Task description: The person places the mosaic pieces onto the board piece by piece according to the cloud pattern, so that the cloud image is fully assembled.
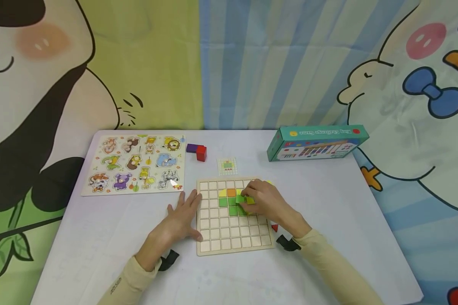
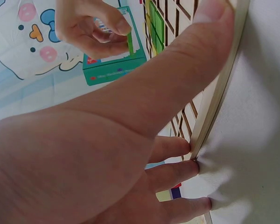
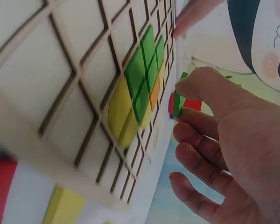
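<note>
A wooden grid board (image 1: 215, 233) lies on the table, with green square tiles (image 1: 223, 202), an orange tile (image 1: 231, 192) and yellow pieces (image 3: 119, 109) set in its cells. Between thumb and index finger, my right hand (image 1: 269, 203) pinches another green square tile (image 3: 179, 95), held just above the board; its remaining fingers are loosely bent. My left hand (image 1: 179, 220) rests at the board's left edge with fingers spread, the thumb touching the frame near the lower corner. The right hand covers part of the board's upper right in the head view.
Behind the board lies a small pattern card (image 1: 227, 166). Red blocks (image 1: 201, 153) and purple blocks (image 1: 192, 148) sit near an animal puzzle board (image 1: 137, 165). A green box (image 1: 316, 144) stands back right. A red piece (image 1: 275, 227) and a yellow piece (image 3: 60, 207) lie along the board's right side.
</note>
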Demonstrator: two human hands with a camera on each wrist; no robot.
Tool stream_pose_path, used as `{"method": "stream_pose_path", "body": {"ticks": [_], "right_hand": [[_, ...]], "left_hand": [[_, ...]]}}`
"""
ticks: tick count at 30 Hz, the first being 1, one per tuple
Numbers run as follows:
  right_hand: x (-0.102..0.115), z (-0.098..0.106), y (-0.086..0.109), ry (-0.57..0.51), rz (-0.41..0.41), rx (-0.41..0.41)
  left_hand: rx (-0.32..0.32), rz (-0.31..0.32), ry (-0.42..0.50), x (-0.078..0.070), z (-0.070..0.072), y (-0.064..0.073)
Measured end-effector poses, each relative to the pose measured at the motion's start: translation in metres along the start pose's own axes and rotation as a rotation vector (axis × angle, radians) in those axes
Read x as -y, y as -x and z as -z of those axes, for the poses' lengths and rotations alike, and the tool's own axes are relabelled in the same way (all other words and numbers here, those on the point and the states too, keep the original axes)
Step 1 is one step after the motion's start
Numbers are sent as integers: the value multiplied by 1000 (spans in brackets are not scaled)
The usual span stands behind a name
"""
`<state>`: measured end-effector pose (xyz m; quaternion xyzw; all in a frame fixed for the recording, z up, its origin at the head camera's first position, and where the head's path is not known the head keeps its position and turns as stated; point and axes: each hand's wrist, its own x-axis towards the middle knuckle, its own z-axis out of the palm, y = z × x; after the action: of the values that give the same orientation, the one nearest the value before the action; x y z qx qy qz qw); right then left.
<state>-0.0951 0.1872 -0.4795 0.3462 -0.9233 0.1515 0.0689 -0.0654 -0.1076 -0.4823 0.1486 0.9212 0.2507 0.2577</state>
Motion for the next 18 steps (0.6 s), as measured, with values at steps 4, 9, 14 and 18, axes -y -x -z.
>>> {"method": "stream_pose_path", "body": {"ticks": [4, 9, 14, 18], "right_hand": [[13, -11, -7, 1, 57, 6], [27, -22, -11, 8, 68, 39], [36, -26, -10, 21, 41, 92], [38, -27, -9, 11, 22, 121]], "left_hand": [[2, -3, -8, 0, 1, 0], [0, -6, -2, 0, 1, 1], [-2, -7, 4, -1, 2, 1], [1, -8, -4, -1, 2, 1]]}}
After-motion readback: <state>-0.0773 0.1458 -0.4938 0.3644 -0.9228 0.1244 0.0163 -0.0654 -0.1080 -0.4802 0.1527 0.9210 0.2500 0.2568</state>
